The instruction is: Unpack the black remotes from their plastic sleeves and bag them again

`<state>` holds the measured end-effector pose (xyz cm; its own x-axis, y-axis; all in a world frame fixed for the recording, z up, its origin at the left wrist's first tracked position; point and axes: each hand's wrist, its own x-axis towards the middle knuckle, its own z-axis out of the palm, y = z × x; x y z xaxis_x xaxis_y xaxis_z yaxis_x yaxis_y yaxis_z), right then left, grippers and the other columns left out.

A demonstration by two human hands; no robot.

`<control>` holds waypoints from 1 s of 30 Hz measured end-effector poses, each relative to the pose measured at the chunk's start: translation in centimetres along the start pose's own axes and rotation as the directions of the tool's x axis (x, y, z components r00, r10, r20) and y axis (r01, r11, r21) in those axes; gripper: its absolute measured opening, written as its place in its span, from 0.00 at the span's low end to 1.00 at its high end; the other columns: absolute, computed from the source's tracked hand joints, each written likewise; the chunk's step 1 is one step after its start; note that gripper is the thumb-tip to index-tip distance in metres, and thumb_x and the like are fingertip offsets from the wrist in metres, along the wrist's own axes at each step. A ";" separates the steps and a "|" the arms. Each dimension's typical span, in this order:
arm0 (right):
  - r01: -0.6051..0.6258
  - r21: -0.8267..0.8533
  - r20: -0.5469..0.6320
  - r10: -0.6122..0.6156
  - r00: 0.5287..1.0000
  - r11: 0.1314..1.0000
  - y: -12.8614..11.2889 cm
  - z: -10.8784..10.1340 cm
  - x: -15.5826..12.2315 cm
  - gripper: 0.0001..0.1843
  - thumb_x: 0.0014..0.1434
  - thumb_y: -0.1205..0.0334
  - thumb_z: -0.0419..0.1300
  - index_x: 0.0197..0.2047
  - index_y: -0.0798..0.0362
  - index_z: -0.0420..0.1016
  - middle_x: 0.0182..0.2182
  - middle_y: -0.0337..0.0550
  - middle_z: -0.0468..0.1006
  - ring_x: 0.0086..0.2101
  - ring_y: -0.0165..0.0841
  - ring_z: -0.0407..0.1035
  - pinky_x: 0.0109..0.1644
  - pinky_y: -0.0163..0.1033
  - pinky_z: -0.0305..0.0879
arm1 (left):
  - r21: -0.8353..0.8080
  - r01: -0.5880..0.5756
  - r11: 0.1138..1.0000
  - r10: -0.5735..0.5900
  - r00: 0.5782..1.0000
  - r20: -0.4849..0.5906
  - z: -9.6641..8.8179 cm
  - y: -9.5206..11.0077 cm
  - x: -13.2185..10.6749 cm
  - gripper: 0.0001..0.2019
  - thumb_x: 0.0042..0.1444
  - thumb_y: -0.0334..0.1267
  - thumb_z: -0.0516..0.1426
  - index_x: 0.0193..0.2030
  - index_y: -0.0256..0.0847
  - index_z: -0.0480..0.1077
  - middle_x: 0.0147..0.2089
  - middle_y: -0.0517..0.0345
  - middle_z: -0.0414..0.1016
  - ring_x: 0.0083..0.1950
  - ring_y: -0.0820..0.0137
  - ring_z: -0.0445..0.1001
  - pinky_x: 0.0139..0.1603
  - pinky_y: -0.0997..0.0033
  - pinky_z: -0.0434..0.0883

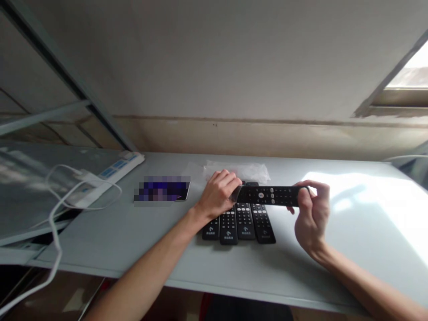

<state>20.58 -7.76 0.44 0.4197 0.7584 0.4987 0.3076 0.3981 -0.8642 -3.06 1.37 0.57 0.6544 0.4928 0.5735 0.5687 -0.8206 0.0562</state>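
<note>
A black remote control [267,195] is held sideways above the table, its buttons facing me. My right hand [312,214] grips its right end, with the thumb on the front face. My left hand [219,191] is closed at the other end, where something clear and shiny like plastic film [235,194] shows by the fingers. Beneath, several black remote controls [245,227] lie side by side on the table, their upper parts hidden by my left hand and the held remote. Just behind them lies a crumpled clear plastic bag [237,169].
A phone or tablet with a blurred-out screen [162,189] lies left of my left hand. Further left are a white power strip [117,171] and a looping white cable [55,232]. Behind the grey table [267,276] is a wall; bright sunlight falls on its right side.
</note>
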 end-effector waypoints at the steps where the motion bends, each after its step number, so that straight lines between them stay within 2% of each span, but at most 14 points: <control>1: 0.040 -0.005 0.019 -0.039 0.999 0.999 -0.1 0.1 -0.3 0.08 0.75 0.52 0.55 0.49 0.46 0.64 0.34 0.38 0.71 0.26 0.29 0.65 0.27 0.35 0.65 | 0.016 -0.002 1.000 0.001 1.000 0.013 -0.1 -0.1 0.0 0.05 0.70 0.33 0.56 0.43 0.41 0.73 0.42 0.54 0.78 0.47 0.61 0.72 0.49 0.61 0.67; 5: 0.101 -0.031 0.103 -0.097 0.990 0.994 -0.1 0.1 -1.0 0.08 0.73 0.56 0.56 0.52 0.45 0.61 0.39 0.40 0.73 0.27 0.30 0.66 0.28 0.37 0.65 | 0.050 -0.002 0.999 0.001 1.000 0.016 -0.4 -0.4 0.0 0.05 0.69 0.34 0.56 0.42 0.41 0.72 0.43 0.52 0.78 0.47 0.60 0.71 0.49 0.60 0.67; 9: 0.164 -0.128 0.251 -0.129 0.959 0.978 0.2 0.0 -0.8 0.08 0.72 0.58 0.57 0.51 0.44 0.62 0.34 0.37 0.74 0.26 0.30 0.67 0.28 0.37 0.66 | 0.059 -0.015 0.998 0.015 1.000 0.008 -0.6 -0.4 0.0 0.05 0.70 0.36 0.56 0.41 0.41 0.71 0.43 0.52 0.78 0.46 0.60 0.71 0.48 0.60 0.68; 11: 0.222 -0.181 0.346 -0.149 0.926 0.958 0.4 0.0 -0.7 0.11 0.71 0.56 0.58 0.53 0.44 0.63 0.34 0.39 0.77 0.27 0.32 0.70 0.28 0.38 0.67 | 0.070 -0.027 0.997 0.026 0.999 0.024 -0.8 -0.1 0.1 0.04 0.69 0.34 0.56 0.41 0.41 0.71 0.43 0.52 0.78 0.47 0.60 0.71 0.48 0.60 0.68; 15: 0.334 -0.173 0.519 -0.203 0.831 0.927 0.7 0.4 -1.2 0.17 0.71 0.54 0.59 0.59 0.45 0.63 0.45 0.49 0.82 0.33 0.37 0.78 0.29 0.39 0.71 | 0.097 -0.096 0.991 0.090 0.994 0.063 -1.3 0.9 0.2 0.07 0.64 0.27 0.55 0.46 0.39 0.73 0.45 0.50 0.78 0.48 0.58 0.72 0.48 0.59 0.68; 17: 0.346 -0.158 0.548 -0.209 0.810 0.925 0.6 0.5 -1.5 0.17 0.72 0.55 0.59 0.60 0.45 0.63 0.47 0.51 0.82 0.36 0.38 0.79 0.32 0.41 0.73 | 0.075 -0.147 0.986 0.142 0.988 0.067 -1.4 1.5 0.2 0.11 0.65 0.26 0.55 0.51 0.38 0.73 0.46 0.48 0.77 0.50 0.57 0.73 0.51 0.59 0.70; 18: 0.327 -0.155 0.540 -0.197 0.818 0.932 0.5 0.6 -1.6 0.16 0.72 0.55 0.58 0.60 0.45 0.63 0.46 0.50 0.82 0.36 0.38 0.78 0.33 0.41 0.74 | 0.053 -0.167 0.984 0.164 0.984 0.063 -1.4 1.7 0.2 0.13 0.66 0.27 0.55 0.55 0.37 0.72 0.47 0.48 0.77 0.52 0.57 0.73 0.53 0.58 0.70; 20: 0.237 -0.139 0.480 -0.144 0.866 0.961 0.4 0.6 -1.5 0.13 0.73 0.54 0.57 0.58 0.45 0.64 0.40 0.45 0.81 0.32 0.34 0.75 0.32 0.40 0.72 | 0.012 -0.191 0.981 0.191 0.981 0.041 -1.2 1.9 0.2 0.18 0.70 0.32 0.56 0.66 0.37 0.67 0.51 0.48 0.76 0.55 0.57 0.73 0.59 0.57 0.71; 22: 0.104 -0.085 0.390 -0.063 0.919 0.991 0.3 0.4 -0.9 0.11 0.74 0.53 0.56 0.56 0.46 0.64 0.30 0.36 0.76 0.26 0.31 0.69 0.28 0.36 0.68 | -0.003 -0.177 0.984 0.177 0.984 0.015 -1.1 1.6 0.2 0.26 0.72 0.39 0.59 0.74 0.40 0.60 0.57 0.46 0.74 0.60 0.55 0.72 0.65 0.54 0.69; 24: -0.031 0.002 0.302 0.029 0.953 1.000 0.5 0.2 0.2 0.13 0.74 0.50 0.58 0.54 0.46 0.63 0.24 0.30 0.70 0.22 0.29 0.65 0.25 0.34 0.64 | 0.006 -0.129 0.992 0.129 0.992 0.008 -1.0 1.1 0.3 0.33 0.71 0.42 0.61 0.77 0.43 0.54 0.64 0.43 0.71 0.67 0.53 0.69 0.70 0.49 0.67; 27: -0.176 0.111 0.207 0.151 0.967 0.978 1.0 -0.3 1.7 0.18 0.70 0.47 0.63 0.54 0.45 0.62 0.23 0.28 0.70 0.20 0.29 0.64 0.23 0.34 0.63 | 0.049 -0.026 0.998 0.026 1.000 0.007 -1.0 0.1 0.2 0.38 0.67 0.34 0.62 0.79 0.41 0.50 0.69 0.40 0.68 0.73 0.49 0.64 0.73 0.45 0.65; 30: -0.246 0.166 0.172 0.218 0.961 0.955 1.5 -0.6 2.5 0.22 0.68 0.47 0.66 0.53 0.44 0.59 0.23 0.28 0.73 0.19 0.29 0.63 0.22 0.33 0.62 | 0.076 0.044 0.996 -0.046 0.999 0.012 -0.9 -0.5 0.0 0.32 0.66 0.25 0.57 0.75 0.38 0.56 0.64 0.43 0.73 0.68 0.52 0.69 0.69 0.48 0.69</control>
<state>22.62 -5.53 0.42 0.3235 0.9039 0.2798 0.0487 0.2794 -0.9589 -3.80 1.58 1.32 0.6338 0.5331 0.5604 0.6333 -0.7736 0.0196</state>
